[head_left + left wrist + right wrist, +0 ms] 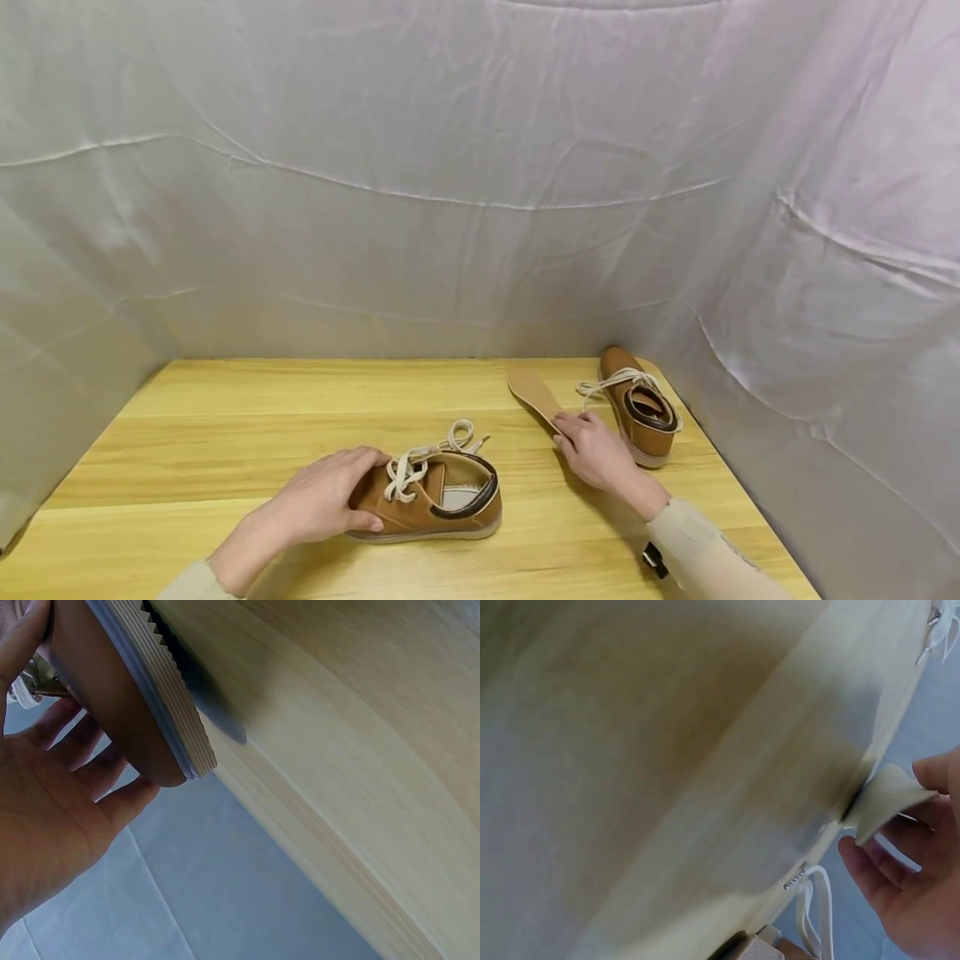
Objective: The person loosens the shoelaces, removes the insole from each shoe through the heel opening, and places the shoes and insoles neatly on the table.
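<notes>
My left hand (318, 497) grips the toe end of a brown lace-up shoe (431, 518), thumb on the near side and fingers over the far side. The shoe lies with its opening to the right and its cream laces (405, 477) tied across the tongue. In the left wrist view, the fingers hold the toe of the shoe (105, 690) above its ridged sole. Farther right, my right hand (596, 452) pinches one end of a thin tan insole (531, 392) between thumb and fingers. The right wrist view shows the held end of the insole (885, 801) curved.
A second brown shoe (651, 440) stands at the right side of the wooden table (225, 442), just beyond my right hand, with loose laces (600, 386) trailing left. Grey fabric walls (450, 267) rise behind the table and at both sides.
</notes>
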`<action>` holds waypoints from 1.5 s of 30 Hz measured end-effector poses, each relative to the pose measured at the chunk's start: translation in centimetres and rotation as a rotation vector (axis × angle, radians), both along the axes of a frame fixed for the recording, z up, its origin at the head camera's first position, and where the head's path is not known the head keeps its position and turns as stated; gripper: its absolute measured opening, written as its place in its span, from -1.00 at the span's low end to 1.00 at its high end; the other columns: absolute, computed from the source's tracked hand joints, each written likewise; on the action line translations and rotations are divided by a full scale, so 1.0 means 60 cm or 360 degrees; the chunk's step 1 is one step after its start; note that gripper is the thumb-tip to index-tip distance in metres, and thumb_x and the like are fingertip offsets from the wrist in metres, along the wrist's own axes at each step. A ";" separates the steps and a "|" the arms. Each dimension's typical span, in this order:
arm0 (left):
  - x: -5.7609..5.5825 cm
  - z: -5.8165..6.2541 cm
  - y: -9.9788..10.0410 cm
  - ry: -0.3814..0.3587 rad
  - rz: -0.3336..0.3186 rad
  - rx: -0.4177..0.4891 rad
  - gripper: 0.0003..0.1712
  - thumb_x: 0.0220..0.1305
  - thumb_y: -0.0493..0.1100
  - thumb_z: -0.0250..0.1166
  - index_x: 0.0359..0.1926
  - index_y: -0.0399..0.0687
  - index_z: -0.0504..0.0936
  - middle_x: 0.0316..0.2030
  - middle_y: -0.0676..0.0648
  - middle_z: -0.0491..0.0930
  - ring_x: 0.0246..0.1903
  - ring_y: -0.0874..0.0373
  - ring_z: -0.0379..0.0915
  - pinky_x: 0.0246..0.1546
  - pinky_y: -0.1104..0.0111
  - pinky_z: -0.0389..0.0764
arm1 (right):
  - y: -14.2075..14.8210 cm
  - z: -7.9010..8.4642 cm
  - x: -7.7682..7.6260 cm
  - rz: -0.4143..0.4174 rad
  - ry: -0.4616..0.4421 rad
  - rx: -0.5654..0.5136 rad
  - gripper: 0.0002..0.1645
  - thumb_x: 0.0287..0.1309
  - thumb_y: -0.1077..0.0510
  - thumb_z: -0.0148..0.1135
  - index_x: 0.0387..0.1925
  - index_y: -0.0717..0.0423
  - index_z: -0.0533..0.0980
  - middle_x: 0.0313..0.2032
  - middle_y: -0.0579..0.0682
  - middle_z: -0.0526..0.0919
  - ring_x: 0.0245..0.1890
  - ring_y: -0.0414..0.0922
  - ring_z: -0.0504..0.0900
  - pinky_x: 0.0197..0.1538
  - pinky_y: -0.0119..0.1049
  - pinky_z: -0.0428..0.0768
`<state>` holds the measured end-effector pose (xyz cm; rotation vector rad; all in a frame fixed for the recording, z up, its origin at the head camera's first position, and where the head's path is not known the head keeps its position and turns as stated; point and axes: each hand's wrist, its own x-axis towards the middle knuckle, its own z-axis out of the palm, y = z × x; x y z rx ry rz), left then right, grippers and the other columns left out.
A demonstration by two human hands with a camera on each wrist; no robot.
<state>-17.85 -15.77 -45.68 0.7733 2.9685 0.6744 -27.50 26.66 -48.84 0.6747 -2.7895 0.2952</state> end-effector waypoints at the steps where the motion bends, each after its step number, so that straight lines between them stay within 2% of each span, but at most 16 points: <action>1: 0.000 0.000 0.000 0.0003 -0.0003 0.0002 -0.10 -0.05 0.17 0.65 0.29 -0.03 0.55 0.24 -0.13 0.60 0.26 -0.18 0.51 0.27 -0.21 0.49 | -0.001 -0.001 -0.001 0.0013 -0.0028 0.0012 -0.56 0.42 0.08 0.27 0.22 0.21 0.63 0.23 0.13 0.66 0.15 0.17 0.58 0.14 0.12 0.63; 6: 0.000 0.001 0.001 -0.0004 -0.0001 0.0005 -0.10 -0.04 0.16 0.66 0.29 -0.03 0.55 0.25 -0.14 0.59 0.26 -0.19 0.50 0.28 -0.22 0.48 | -0.001 -0.004 -0.002 0.0084 -0.0156 0.0067 -0.49 0.46 0.05 0.23 0.24 0.32 0.59 0.28 0.28 0.59 0.32 0.30 0.49 0.44 0.25 0.34; 9: -0.001 0.000 0.002 -0.0010 0.0006 -0.0002 -0.10 -0.04 0.15 0.66 0.30 -0.03 0.55 0.25 -0.13 0.59 0.27 -0.18 0.50 0.28 -0.21 0.48 | -0.001 -0.004 -0.002 0.0127 -0.0178 0.0088 -0.54 0.48 0.09 0.20 0.21 0.33 0.60 0.27 0.33 0.58 0.34 0.28 0.50 0.47 0.33 0.24; 14: 0.000 0.000 0.002 -0.0007 0.0014 -0.0013 -0.10 -0.05 0.16 0.65 0.30 -0.02 0.54 0.26 -0.13 0.59 0.27 -0.18 0.50 0.29 -0.21 0.47 | -0.004 -0.004 -0.003 0.0164 -0.0166 0.0123 -0.58 0.47 0.16 0.17 0.19 0.34 0.61 0.25 0.37 0.57 0.31 0.26 0.53 0.42 0.36 0.28; 24: 0.002 0.000 0.001 -0.0011 0.0006 -0.0007 -0.08 -0.05 0.21 0.64 0.30 -0.01 0.54 0.26 -0.13 0.59 0.28 -0.19 0.49 0.28 -0.23 0.47 | -0.017 -0.006 0.002 0.0051 -0.0202 0.0070 -0.55 0.39 0.15 0.29 0.15 0.42 0.60 0.20 0.43 0.55 0.23 0.39 0.52 0.38 0.37 0.34; 31: 0.008 -0.006 0.000 0.0013 0.0021 0.0033 -0.02 -0.01 0.16 0.63 0.38 -0.14 0.49 0.33 -0.23 0.52 0.33 -0.25 0.43 0.35 -0.26 0.37 | -0.018 -0.001 0.000 0.0043 -0.0187 0.0011 -0.56 0.41 0.12 0.28 0.17 0.34 0.61 0.22 0.36 0.56 0.24 0.34 0.53 0.37 0.29 0.40; 34: 0.016 -0.005 0.003 0.0030 0.0059 0.0048 0.02 0.03 0.13 0.61 0.44 -0.21 0.44 0.37 -0.27 0.47 0.36 -0.28 0.38 0.38 -0.28 0.31 | -0.020 0.009 0.001 0.0023 -0.0138 -0.0071 -0.55 0.44 0.10 0.25 0.21 0.29 0.61 0.24 0.30 0.58 0.25 0.31 0.55 0.35 0.24 0.47; 38: 0.034 -0.003 0.015 0.0081 0.0146 0.0119 0.05 0.09 0.10 0.59 0.50 -0.22 0.36 0.44 -0.27 0.39 0.41 -0.29 0.31 0.41 -0.29 0.26 | -0.030 0.028 0.007 0.0063 -0.0044 -0.0301 -0.55 0.44 0.11 0.25 0.24 0.25 0.59 0.25 0.24 0.60 0.26 0.27 0.56 0.36 0.21 0.47; 41: 0.050 -0.004 0.031 0.0138 0.0225 0.0252 0.05 0.15 0.09 0.56 0.54 -0.16 0.30 0.50 -0.21 0.30 0.45 -0.28 0.24 0.40 -0.29 0.26 | -0.046 0.042 0.013 0.0172 -0.0030 -0.0488 -0.53 0.45 0.12 0.26 0.29 0.21 0.57 0.27 0.21 0.61 0.20 0.21 0.62 0.29 0.17 0.56; 45: 0.074 -0.003 0.061 0.0211 0.0326 0.0414 0.06 0.24 0.14 0.50 0.59 -0.14 0.19 0.56 -0.19 0.17 0.48 -0.27 0.17 0.38 -0.29 0.28 | -0.076 0.055 0.023 0.0387 -0.0148 -0.0698 -0.49 0.47 0.14 0.23 0.35 0.23 0.51 0.27 0.22 0.60 0.07 0.15 0.70 0.10 0.11 0.70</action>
